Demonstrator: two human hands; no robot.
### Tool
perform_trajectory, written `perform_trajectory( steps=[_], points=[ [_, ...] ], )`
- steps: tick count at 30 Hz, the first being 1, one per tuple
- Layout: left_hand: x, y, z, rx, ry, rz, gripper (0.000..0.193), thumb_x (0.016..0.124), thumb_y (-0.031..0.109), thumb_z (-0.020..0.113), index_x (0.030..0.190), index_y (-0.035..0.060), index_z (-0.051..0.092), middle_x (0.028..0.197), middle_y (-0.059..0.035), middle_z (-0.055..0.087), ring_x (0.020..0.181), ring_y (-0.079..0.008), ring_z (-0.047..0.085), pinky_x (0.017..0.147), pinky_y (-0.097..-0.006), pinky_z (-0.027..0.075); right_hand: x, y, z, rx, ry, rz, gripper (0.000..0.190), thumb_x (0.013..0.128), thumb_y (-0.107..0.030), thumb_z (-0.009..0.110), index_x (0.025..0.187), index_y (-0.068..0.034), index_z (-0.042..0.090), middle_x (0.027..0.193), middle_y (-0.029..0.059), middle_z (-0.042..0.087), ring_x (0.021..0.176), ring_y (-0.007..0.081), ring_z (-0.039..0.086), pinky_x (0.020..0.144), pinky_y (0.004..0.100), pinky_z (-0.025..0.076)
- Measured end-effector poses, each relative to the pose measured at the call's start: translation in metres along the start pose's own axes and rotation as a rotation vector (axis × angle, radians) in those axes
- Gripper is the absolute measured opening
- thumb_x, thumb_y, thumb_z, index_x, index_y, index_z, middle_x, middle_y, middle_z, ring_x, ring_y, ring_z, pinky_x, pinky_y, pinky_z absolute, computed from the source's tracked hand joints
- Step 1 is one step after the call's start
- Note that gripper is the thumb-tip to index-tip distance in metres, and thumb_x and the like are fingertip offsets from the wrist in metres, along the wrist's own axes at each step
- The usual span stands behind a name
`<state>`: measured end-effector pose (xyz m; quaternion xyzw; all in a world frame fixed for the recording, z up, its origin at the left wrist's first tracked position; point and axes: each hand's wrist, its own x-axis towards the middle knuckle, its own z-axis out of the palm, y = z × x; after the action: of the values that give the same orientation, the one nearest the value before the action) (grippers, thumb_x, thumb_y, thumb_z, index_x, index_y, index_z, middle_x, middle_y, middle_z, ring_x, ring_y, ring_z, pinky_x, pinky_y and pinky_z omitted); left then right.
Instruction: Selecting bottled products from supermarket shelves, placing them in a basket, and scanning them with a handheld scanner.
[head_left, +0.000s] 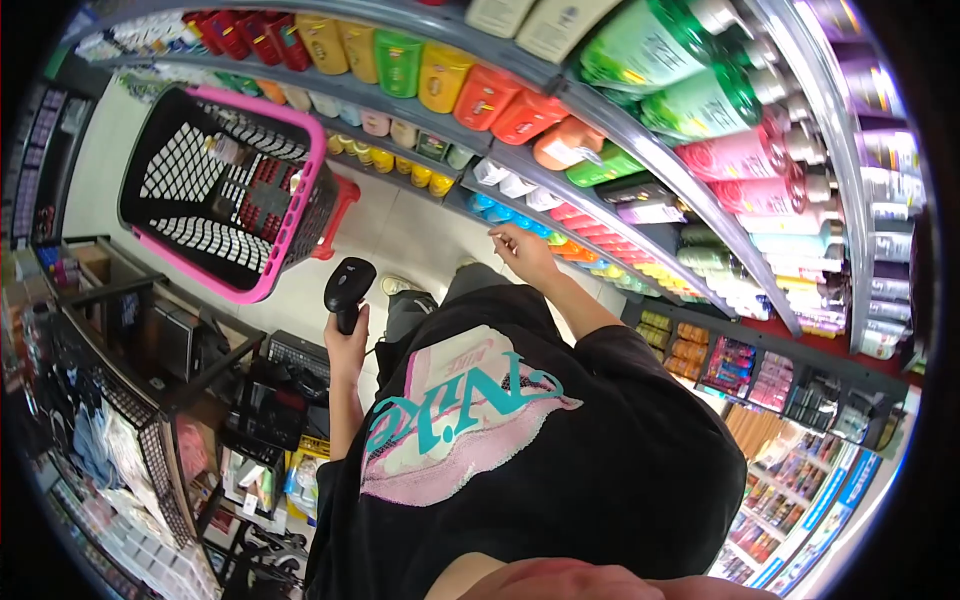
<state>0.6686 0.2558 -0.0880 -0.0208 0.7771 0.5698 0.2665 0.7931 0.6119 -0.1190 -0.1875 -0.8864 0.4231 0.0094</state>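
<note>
My left hand (347, 346) grips the handle of a black handheld barcode scanner (350, 287), its rounded head pointing up and away from me. My right hand (523, 255) is raised near the lower shelves on the right. Its fingers are loosely bent and slightly apart, and nothing shows in them. Ahead on the left stands a black mesh shopping basket with a pink rim (320, 142). A small bottle (225, 148) lies inside it, along with another small item that I cannot make out.
Shelving (450, 34) curves along the front and right, holding pump bottles (705, 101), yellow bottles (445, 75) and red bottles (486, 96). A dark rack of boxes (161, 330) is close on my left. Pale tiled floor (375, 217) runs between. A red base (341, 217) is beside the basket.
</note>
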Motion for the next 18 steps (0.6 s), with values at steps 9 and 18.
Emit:
perform_trajectory(
  steps=[9,18],
  points=[
    [-0.015,0.013,0.105,0.027,-0.057,0.012,0.021,0.095,0.016,0.071,0.112,0.0032,0.069,0.067,0.005,0.053,0.056,-0.004,0.047,0.051,-0.0238,0.036,-0.069,0.11,-0.104,0.206,0.775,0.236,0.025,0.099,-0.012,0.066,0.116,-0.003,0.051,0.073,0.001,0.053,0.062,0.0081,0.049,0.056,0.0254,0.04],
    [-0.073,0.029,0.228,0.173,-0.243,0.092,0.022,0.092,0.017,0.076,0.105,0.0001,0.069,0.075,0.0016,0.062,0.065,-0.0054,0.053,0.057,-0.0252,0.042,-0.087,0.153,-0.244,-0.011,0.998,0.296,0.037,0.084,-0.024,0.082,0.106,-0.001,0.062,0.07,0.0043,0.052,0.062,0.0158,0.05,0.059,0.0323,0.043]
  ],
)
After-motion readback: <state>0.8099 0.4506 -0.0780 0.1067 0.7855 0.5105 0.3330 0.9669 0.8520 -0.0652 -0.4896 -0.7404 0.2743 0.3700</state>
